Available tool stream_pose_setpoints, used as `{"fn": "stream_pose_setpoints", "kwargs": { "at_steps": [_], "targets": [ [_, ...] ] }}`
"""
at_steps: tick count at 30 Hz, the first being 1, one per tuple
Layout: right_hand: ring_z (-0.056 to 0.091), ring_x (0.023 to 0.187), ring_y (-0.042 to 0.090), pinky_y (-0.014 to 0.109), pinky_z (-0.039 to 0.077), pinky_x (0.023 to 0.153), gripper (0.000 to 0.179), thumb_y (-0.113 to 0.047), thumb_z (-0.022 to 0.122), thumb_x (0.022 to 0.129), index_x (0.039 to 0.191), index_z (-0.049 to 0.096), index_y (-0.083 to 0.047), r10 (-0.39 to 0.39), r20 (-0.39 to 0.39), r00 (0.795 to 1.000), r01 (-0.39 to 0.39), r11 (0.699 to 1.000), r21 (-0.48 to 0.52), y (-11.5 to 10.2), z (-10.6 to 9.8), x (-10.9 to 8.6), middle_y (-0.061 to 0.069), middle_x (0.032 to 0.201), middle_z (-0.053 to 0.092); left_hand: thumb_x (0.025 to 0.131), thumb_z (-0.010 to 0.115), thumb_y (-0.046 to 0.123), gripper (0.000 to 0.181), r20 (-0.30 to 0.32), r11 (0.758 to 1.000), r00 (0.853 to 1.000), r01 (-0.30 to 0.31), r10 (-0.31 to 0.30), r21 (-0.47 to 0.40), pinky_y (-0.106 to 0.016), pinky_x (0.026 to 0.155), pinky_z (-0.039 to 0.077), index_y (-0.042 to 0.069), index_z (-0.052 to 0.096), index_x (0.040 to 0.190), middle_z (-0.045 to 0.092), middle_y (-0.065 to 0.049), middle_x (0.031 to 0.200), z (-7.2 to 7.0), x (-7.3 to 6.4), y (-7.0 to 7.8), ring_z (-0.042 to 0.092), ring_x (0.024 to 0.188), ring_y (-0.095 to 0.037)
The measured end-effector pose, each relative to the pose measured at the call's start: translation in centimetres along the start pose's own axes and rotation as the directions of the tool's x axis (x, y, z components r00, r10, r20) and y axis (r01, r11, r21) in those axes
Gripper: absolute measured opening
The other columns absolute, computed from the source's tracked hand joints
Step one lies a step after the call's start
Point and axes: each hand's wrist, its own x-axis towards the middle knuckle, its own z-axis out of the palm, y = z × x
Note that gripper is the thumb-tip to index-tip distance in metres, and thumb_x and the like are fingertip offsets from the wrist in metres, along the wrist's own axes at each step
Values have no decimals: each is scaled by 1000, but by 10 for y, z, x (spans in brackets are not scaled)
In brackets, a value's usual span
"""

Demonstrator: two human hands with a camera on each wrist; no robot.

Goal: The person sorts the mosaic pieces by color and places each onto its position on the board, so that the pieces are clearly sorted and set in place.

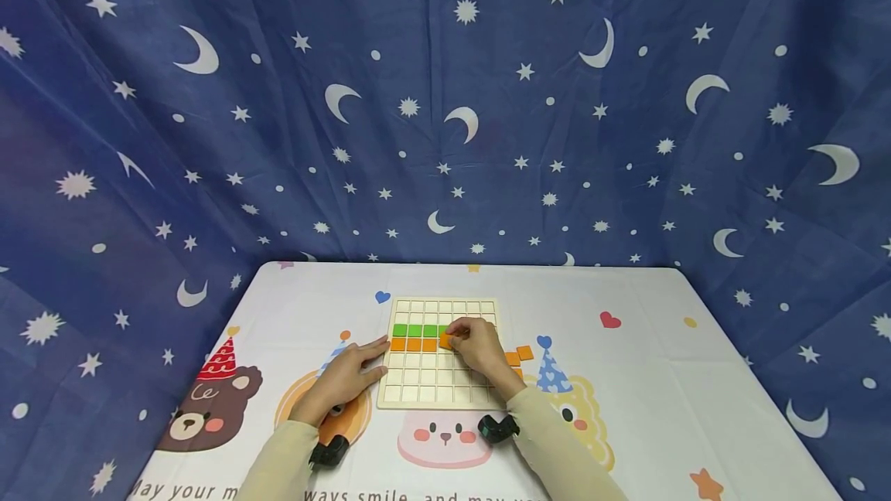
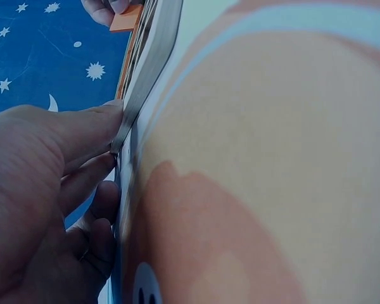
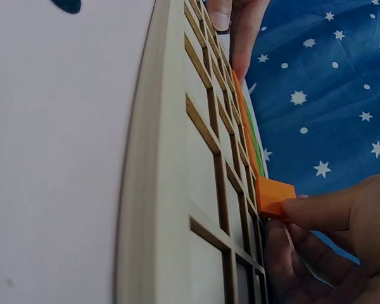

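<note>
A pale wooden grid board (image 1: 438, 406) lies on the table, divided into square cells. Several green tiles (image 1: 414, 330) fill part of one row. Directly below them, three orange tiles (image 1: 414, 345) sit side by side. My right hand (image 1: 480, 348) pinches another orange tile (image 3: 273, 195) between thumb and fingers. In the right wrist view this tile is tilted against the grid, at the end of the orange row. With fingers extended, my left hand (image 1: 350, 375) touches the board's left edge; in the left wrist view its thumb and fingertips rest along that edge.
Loose orange tiles (image 1: 525, 352) lie just right of the board, partly hidden by my right forearm. The white tablecloth (image 1: 668, 400) carries printed cartoon animals. A dark blue curtain (image 1: 445, 138) with moons and stars hangs behind the table.
</note>
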Motion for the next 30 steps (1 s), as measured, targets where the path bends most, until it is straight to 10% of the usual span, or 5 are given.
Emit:
{"fn": "stream_pose_setpoints", "kwargs": {
  "at_steps": [23,30],
  "targets": [
    [53,70,6,19,47,62,17,-1,76,78,93,77,-10,-84,-10,996,83,991,-106,3,4,-5,1,86,65,94,67,23,51,-3,1000,1000,0,0,-16,-48,104,43,14,53,143,44,3,154,1,0,0,53,124,-29],
    [59,77,11,23,50,62,16,-12,72,87,104,73,-11,-18,17,1000,18,1000,16,-1,-11,-6,3,96,66,95,66,26,51,-8,1000,1000,-15,15,6,-49,102,44,14,54,142,45,1,154,0,0,0,54,124,-31]
  ]
}}
